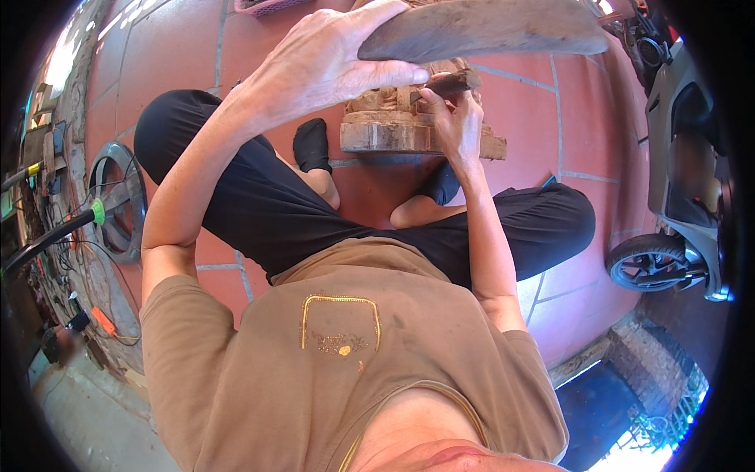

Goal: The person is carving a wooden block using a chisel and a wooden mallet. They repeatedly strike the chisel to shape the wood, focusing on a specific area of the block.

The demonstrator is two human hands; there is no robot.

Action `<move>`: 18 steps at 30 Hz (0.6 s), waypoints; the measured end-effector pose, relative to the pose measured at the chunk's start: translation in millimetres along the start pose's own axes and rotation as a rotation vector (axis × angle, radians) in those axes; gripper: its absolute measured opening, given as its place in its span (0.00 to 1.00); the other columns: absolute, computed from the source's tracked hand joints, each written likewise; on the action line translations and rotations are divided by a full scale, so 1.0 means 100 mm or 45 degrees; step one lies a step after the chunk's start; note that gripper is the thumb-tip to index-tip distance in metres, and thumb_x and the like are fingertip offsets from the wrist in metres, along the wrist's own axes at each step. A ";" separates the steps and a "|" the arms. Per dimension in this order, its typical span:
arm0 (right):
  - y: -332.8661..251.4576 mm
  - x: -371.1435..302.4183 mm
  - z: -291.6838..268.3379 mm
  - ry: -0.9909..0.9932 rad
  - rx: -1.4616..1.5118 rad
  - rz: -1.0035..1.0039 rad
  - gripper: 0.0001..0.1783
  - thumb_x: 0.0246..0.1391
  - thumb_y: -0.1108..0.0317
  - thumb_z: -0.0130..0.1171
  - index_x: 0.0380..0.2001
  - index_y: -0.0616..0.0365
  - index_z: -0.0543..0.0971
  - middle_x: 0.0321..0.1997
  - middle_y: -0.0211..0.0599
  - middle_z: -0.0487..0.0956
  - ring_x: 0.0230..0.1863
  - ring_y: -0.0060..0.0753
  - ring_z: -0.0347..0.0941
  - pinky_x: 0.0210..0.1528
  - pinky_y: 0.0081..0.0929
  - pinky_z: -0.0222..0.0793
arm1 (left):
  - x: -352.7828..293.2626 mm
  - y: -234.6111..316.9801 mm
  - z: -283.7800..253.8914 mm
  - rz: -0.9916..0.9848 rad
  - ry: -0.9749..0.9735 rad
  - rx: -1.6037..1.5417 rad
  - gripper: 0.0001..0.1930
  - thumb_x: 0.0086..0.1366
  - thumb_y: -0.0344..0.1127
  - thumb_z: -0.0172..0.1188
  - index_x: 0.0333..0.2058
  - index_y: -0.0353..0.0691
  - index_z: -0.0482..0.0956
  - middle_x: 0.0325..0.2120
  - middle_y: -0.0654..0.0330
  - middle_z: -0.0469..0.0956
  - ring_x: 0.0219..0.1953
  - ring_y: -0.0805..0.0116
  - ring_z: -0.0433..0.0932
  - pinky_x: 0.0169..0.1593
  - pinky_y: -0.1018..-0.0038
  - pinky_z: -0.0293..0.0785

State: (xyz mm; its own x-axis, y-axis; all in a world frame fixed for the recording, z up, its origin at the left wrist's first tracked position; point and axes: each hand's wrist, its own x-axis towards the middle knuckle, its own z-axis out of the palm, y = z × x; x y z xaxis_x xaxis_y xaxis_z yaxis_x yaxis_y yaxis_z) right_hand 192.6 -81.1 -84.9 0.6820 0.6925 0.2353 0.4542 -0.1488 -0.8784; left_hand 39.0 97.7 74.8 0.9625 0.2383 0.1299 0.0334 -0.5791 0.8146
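The carving (385,135), a brown wooden block with a cut upper part and a thick, flat base, sits on the red tiled floor (169,59) in front of the person. Over it is the paddle (487,33), a long, flat grey-brown piece of wood that hides much of the carving's far part. The left hand (326,63) grips the paddle's left end, its fingers and thumb clasped along opposite edges. Just at the carving's right part, the right hand (459,124) has its fingers closed around a short dark stick (454,83); its lower end is hidden, so I cannot tell whether it touches the carving. Whether the paddle touches the stick is also unclear. On the near side of the carving are two feet in dark socks, one (313,143) just left of it, the other (442,186) close below its right part. Nearer still come the dark trousers (267,208), knees spread to either side, and the brown shirt (259,385). Beyond the carving, to its left, is a pink basket (271,6). Well left of the carving lies a grey ring (118,204); well right of it stands a motorbike (668,157).
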 end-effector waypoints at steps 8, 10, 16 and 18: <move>-0.04 0.02 -0.02 -0.056 -0.287 -0.086 0.15 0.56 0.68 0.69 0.43 0.61 0.78 0.34 0.42 0.84 0.36 0.39 0.85 0.37 0.31 0.78 | -0.04 -0.18 0.14 -0.005 -0.195 0.695 0.28 0.61 0.48 0.69 0.55 0.40 0.72 0.28 0.42 0.81 0.30 0.49 0.81 0.36 0.64 0.75; -0.09 0.03 -0.02 -0.052 -0.264 -0.071 0.15 0.56 0.67 0.69 0.42 0.61 0.77 0.34 0.42 0.85 0.36 0.40 0.85 0.36 0.32 0.78 | -0.05 -0.19 0.14 0.044 -0.135 0.612 0.28 0.60 0.47 0.69 0.54 0.39 0.72 0.28 0.43 0.81 0.29 0.49 0.80 0.36 0.64 0.75; -0.02 0.02 0.01 -0.021 -0.110 -0.080 0.15 0.56 0.66 0.69 0.43 0.61 0.77 0.33 0.43 0.85 0.36 0.42 0.85 0.37 0.33 0.78 | -0.01 -0.18 0.16 0.036 0.053 0.269 0.32 0.60 0.53 0.67 0.55 0.36 0.73 0.32 0.41 0.82 0.38 0.45 0.83 0.44 0.55 0.76; -0.01 0.02 0.02 -0.030 -0.089 -0.062 0.16 0.56 0.66 0.69 0.43 0.62 0.77 0.33 0.43 0.85 0.36 0.43 0.85 0.38 0.33 0.78 | -0.02 -0.21 0.20 0.062 0.060 0.274 0.29 0.60 0.48 0.69 0.54 0.37 0.73 0.31 0.43 0.82 0.33 0.48 0.81 0.41 0.61 0.76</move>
State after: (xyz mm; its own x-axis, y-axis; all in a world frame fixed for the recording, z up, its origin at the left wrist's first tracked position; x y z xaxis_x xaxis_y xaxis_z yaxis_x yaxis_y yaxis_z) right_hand 192.6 -78.1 -84.5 0.6447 0.7166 0.2662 0.5260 -0.1631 -0.8347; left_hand 41.7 93.3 46.2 0.9510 0.2389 0.1963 0.0488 -0.7428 0.6678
